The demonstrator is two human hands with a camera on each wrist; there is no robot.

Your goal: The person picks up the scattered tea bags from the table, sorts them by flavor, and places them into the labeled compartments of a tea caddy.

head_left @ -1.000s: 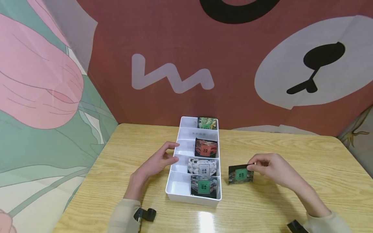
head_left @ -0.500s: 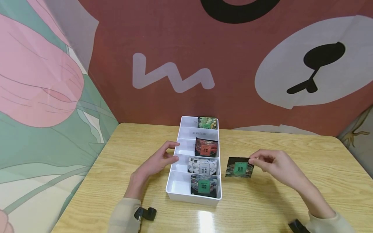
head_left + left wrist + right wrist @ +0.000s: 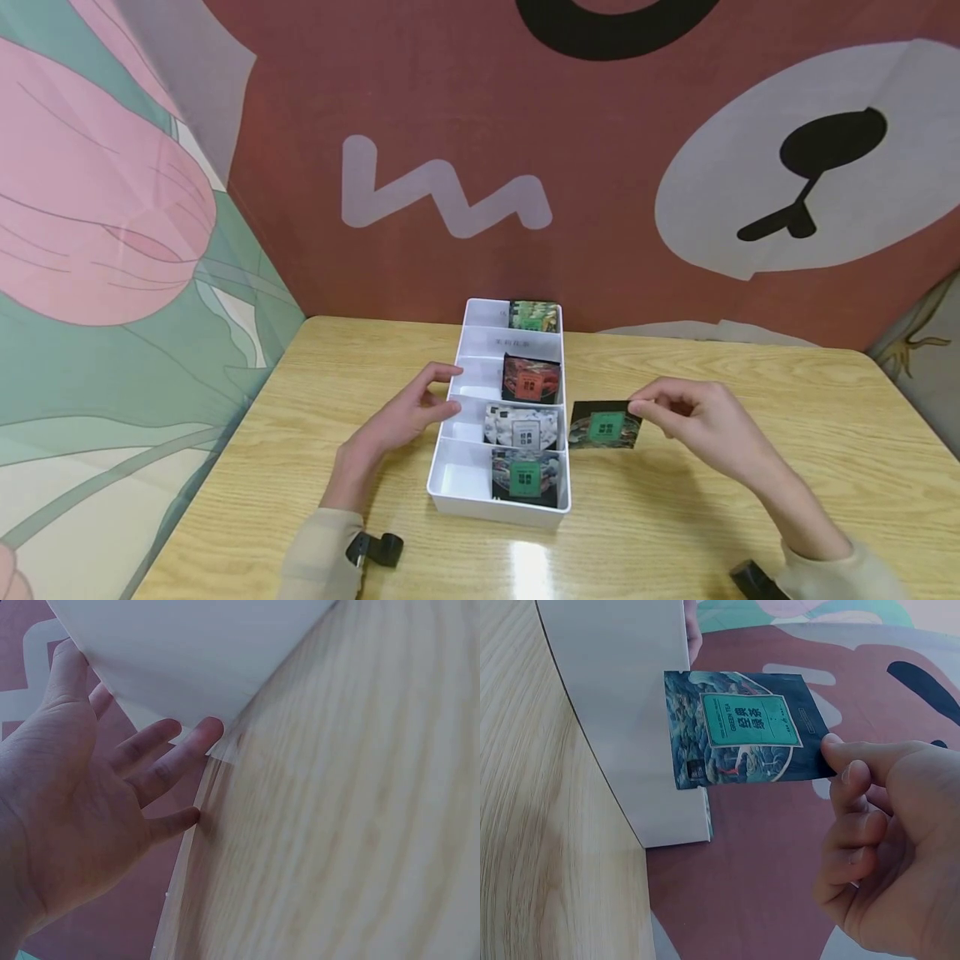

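Note:
Between thumb and forefinger, my right hand (image 3: 693, 421) pinches one corner of a dark green tea bag packet (image 3: 735, 727). Its green label reads "GREEN TEA" in the right wrist view. In the head view the packet hangs just right of a white divided box (image 3: 457, 483), over the table. My left hand (image 3: 408, 408) rests its fingertips at the box's left side, fingers relaxed; the left wrist view shows them against the outer wall (image 3: 180, 660). Inside the box, a green-labelled packet (image 3: 525, 479) fills the nearest compartment, with white packets (image 3: 521, 427) behind it.
Farther back in the box are a red packet (image 3: 531, 379), a compartment with printed lettering and no packet, and green-yellow packets (image 3: 534, 317). The box stands on a wooden table (image 3: 660, 525). A red cartoon backdrop (image 3: 420, 100) rises behind the table's far edge.
My right hand has lifted the green tea bag packet off the table area and carried it left, up to the box's right side. The left hand and box stay put.

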